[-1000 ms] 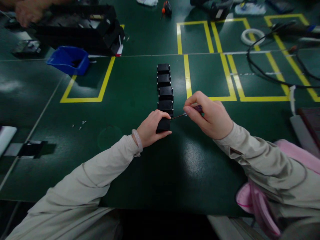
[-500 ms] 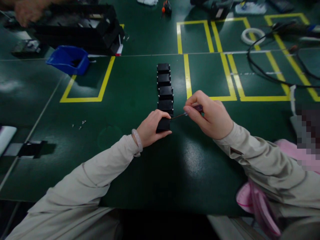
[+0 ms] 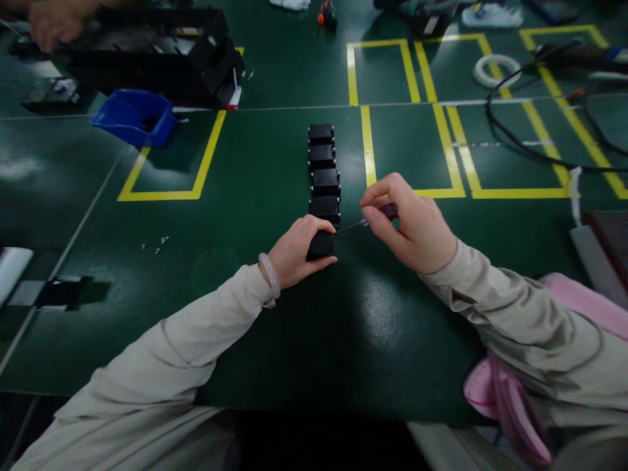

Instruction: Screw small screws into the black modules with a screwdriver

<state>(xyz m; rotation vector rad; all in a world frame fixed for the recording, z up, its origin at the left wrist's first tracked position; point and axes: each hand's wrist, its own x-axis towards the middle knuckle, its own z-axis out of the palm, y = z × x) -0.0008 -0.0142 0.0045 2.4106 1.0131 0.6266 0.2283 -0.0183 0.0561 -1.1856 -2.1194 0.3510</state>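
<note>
My left hand (image 3: 300,252) grips a small black block (image 3: 320,244) at the near end of a row, thumb on its near side and index finger along its far side. My right hand (image 3: 412,226) is closed round the dark purple handle of a screwdriver (image 3: 390,210). The screwdriver's thin shaft points left, and its tip meets the block's right side by my left index fingertip; the exact contact is too small to make out. Beyond it, several similar black blocks (image 3: 324,180) stand in line, with small shiny screws sticking out at their sides.
Several loose screws (image 3: 157,251) lie on the green table (image 3: 304,353) at left. Farther back are a blue bin (image 3: 135,118), a large black housing (image 3: 161,59) with another person's hand (image 3: 56,26) at it, a white tape roll (image 3: 496,70) and a black cable (image 3: 510,134).
My right index finger has lifted and shifted slightly on the screwdriver's handle. The screwdriver's tip and my left hand with the block stay in place.
</note>
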